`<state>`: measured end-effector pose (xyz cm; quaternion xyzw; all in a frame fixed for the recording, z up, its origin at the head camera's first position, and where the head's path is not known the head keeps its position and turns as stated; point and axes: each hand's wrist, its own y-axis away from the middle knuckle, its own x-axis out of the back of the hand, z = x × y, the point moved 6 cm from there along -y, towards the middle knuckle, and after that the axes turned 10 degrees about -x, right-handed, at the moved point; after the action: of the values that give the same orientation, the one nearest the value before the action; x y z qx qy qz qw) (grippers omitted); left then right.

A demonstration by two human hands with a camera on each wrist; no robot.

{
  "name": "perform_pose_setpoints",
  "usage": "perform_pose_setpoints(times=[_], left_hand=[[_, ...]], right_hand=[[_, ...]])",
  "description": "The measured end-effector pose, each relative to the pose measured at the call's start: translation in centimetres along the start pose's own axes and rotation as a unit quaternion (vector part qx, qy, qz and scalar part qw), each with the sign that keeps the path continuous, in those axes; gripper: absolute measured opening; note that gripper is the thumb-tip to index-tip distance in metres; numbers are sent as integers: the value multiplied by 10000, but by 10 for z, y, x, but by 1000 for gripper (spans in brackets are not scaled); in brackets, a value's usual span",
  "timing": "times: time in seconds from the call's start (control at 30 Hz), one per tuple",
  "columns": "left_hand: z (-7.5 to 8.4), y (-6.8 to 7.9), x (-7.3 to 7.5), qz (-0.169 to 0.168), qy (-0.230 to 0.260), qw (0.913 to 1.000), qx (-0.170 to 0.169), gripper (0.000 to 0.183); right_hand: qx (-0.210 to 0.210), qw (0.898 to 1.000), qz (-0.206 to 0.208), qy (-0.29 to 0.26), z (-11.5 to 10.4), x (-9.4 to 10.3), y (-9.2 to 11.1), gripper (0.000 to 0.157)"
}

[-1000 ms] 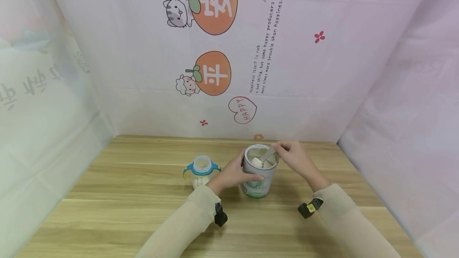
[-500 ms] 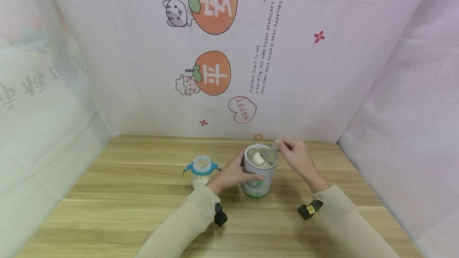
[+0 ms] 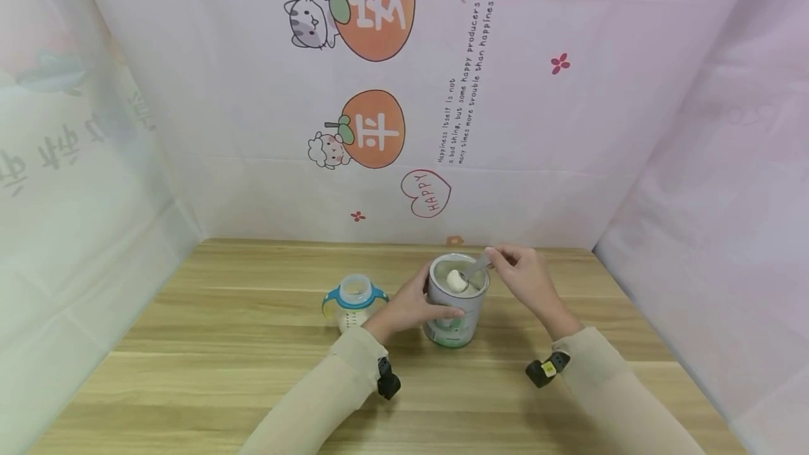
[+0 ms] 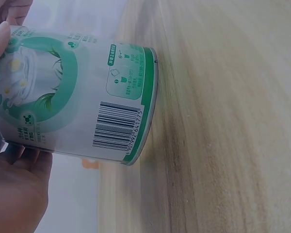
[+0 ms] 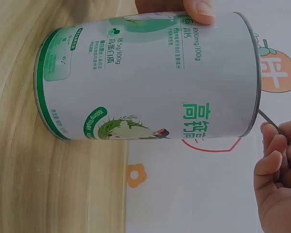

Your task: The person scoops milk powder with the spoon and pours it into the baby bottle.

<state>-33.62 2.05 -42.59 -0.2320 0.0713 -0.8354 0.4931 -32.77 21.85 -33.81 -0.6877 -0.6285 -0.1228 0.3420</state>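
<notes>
A white and green milk powder can (image 3: pixel 451 325) stands upright on the wooden table, its top uncovered. My left hand (image 3: pixel 407 306) grips its side, the thumb lying across the front. Over the can's mouth, my right hand (image 3: pixel 523 278) pinches the handle of a metal spoon (image 3: pixel 478 265) whose bowl carries a heap of pale powder (image 3: pixel 456 281). In the right wrist view, the spoon handle (image 5: pixel 269 118) slopes past the can's rim (image 5: pixel 258 77) into the fingers; the bowl is hidden there. Barcode and printed label fill the can's side (image 4: pixel 119 124) in the left wrist view.
To the left of the can stands an uncapped baby bottle (image 3: pixel 356 298) with blue handles and pale contents, partly behind my left forearm. A printed white cloth (image 3: pixel 518 195) hangs behind the table (image 3: pixel 253 343), with more cloth on both sides.
The spoon has come up a little inside the can, and a rounded heap of powder now shows on it. My left hand keeps its hold on the can.
</notes>
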Motion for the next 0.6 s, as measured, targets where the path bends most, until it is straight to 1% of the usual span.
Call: perform_pose_setpoints(times=[0.17,0.27,0.4,0.6], left_hand=[[2,0,0,3,0,10000,-79,97],[1,0,1,5,-65,10000,-53,98],[1,0,1,10,-140,9999,83,100],[6,0,2,12,-185,9997,140,100]], right_hand=[[-115,9999,4,-81,2,0,-1,33],[-181,9998,40,-121,3,1,-2,33],[-288,9994,20,-176,4,0,-3,32],[-564,9981,-79,-249,5,1,-3,38]])
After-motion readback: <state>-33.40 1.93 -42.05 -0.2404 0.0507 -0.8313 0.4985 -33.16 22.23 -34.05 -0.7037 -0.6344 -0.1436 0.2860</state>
